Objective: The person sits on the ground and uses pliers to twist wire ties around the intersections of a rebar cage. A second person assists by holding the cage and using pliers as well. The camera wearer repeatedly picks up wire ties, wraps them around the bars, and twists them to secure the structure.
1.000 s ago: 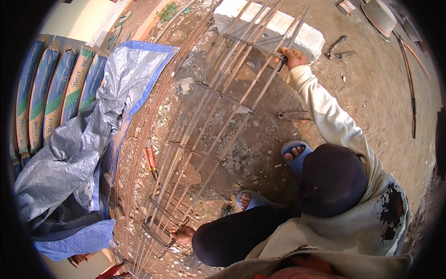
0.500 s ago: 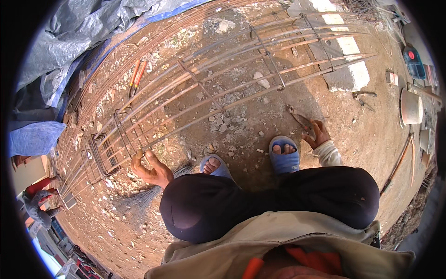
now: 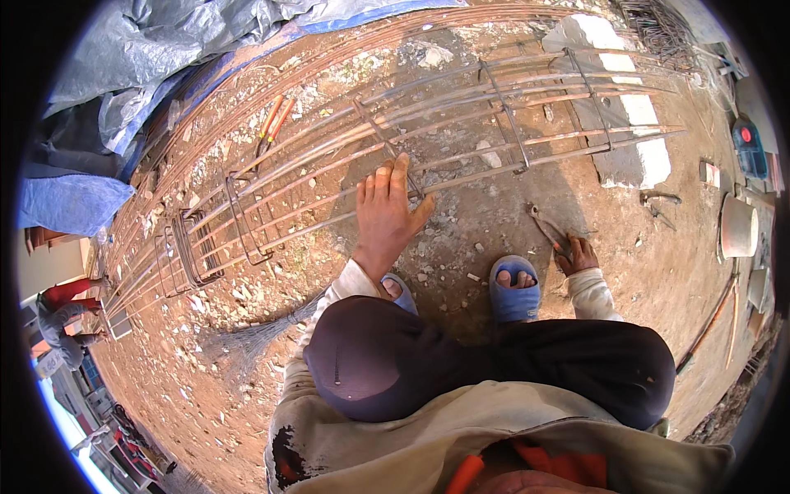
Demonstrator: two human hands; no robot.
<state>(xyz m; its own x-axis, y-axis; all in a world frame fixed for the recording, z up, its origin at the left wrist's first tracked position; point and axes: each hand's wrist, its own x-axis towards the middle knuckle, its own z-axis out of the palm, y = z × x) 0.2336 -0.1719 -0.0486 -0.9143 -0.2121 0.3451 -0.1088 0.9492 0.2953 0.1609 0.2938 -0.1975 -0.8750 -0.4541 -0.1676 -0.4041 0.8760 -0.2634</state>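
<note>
A long rebar cage (image 3: 309,174) of rusty bars and square stirrups stretches across the ground in front of me. My left hand (image 3: 385,210) reaches over its near bars with fingers stretched out. Thumb and index finger lie on either side of the lower end of a stirrup (image 3: 374,125); a firm grip on it does not show. By my right foot, my right hand (image 3: 580,256) has its fingers closed about the handle ends of red-handled pincers (image 3: 546,228), which lie on the dirt, jaws pointing away.
Orange-handled cutters (image 3: 274,123) lie beyond the cage. A bundle of thin tie wire (image 3: 255,339) is at my left. The cage's right end rests over a pale slab (image 3: 629,152). Another tool (image 3: 658,206), a bucket (image 3: 738,226) and a person (image 3: 62,321) are farther off.
My left hand has moved up and right from beside my knee onto the cage near the stirrup. My right hand has come down onto the pincers' handles and closed.
</note>
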